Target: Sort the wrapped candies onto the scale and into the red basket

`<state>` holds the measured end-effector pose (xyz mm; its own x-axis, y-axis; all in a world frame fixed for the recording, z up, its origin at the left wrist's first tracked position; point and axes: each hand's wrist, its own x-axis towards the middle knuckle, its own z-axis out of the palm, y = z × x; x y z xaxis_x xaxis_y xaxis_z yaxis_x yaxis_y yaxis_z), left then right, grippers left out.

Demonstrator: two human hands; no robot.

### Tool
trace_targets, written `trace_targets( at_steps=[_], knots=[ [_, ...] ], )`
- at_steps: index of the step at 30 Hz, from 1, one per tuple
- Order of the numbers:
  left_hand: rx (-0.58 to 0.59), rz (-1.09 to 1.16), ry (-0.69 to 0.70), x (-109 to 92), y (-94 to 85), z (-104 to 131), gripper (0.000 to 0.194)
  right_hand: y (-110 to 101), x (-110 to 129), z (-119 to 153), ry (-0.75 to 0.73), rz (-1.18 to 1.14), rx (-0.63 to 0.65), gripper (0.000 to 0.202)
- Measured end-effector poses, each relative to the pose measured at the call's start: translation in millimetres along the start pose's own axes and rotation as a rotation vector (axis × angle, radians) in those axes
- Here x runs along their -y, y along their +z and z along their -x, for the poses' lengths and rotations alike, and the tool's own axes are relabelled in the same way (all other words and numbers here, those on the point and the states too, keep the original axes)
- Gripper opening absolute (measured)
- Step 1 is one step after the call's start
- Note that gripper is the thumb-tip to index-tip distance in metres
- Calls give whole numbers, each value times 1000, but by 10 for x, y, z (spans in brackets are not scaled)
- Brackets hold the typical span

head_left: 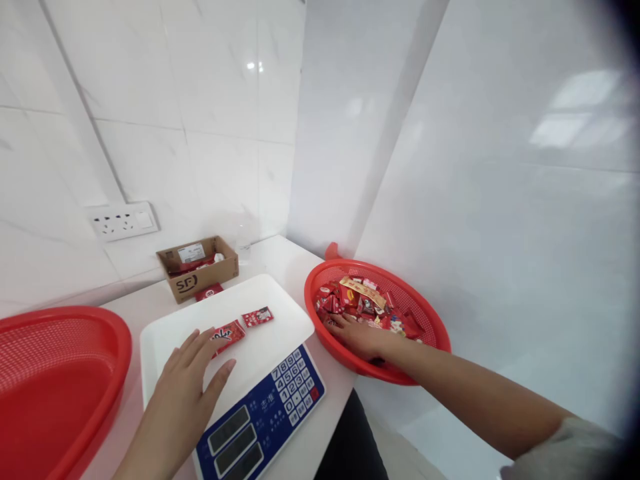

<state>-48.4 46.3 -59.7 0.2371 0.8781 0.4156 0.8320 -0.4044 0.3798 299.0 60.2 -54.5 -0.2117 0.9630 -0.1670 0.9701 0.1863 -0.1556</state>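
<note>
My left hand [187, 387] hovers over the white weighing tray [260, 380] of a digital scale, thumb apart and fingers stretched out. Just beyond its fingertips lies a red snack packet [231, 333] with dark lettering, partly covered by the fingers. Beside that is a smaller red packet [258, 317] with a white figure. On the right, my right hand [357, 335] rests in a red plastic basket [434, 320], laid over a heap of small wrapped sweets [385, 313]. Its fingers reach out among the wrappers, the tips partly hidden.
A second red basket [113, 327] stands at the left edge. At the back, a small cardboard box [213, 270] holds red packets, with another red packet [209, 291] before it. The scale's blue keypad panel [265, 407] faces me. White walls close in behind and right.
</note>
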Motion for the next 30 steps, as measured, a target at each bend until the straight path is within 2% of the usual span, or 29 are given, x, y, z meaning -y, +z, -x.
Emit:
trace_targets(
  at_steps=[2,5,9,15,19,23,28,30],
  knots=[
    [10,0,17,-4,13,1,39,88,20,-21,3,17,4,66],
    [11,6,30,-29,-7,1,39,104,-22,-81,-19,10,-11,55],
    [-21,26,34,-58,-55,6,38,-3,-193,-175,20,-26,-97,41],
    [-37,42,49,-68,-63,0,38,-238,-394,-216,165,-81,-296,33],
    [-22,43,45,-97,-73,-11,40,-318,-416,-186,181,-121,-316,26],
    [-11,42,28,-114,-83,-13,38,-330,-404,-182,205,-142,-325,27],
    [5,39,32,-107,-76,-9,38,-362,-349,-201,279,-126,-416,40],
    [25,36,34,-101,-67,-8,39,-346,-293,-194,239,-120,-358,40]
  ],
)
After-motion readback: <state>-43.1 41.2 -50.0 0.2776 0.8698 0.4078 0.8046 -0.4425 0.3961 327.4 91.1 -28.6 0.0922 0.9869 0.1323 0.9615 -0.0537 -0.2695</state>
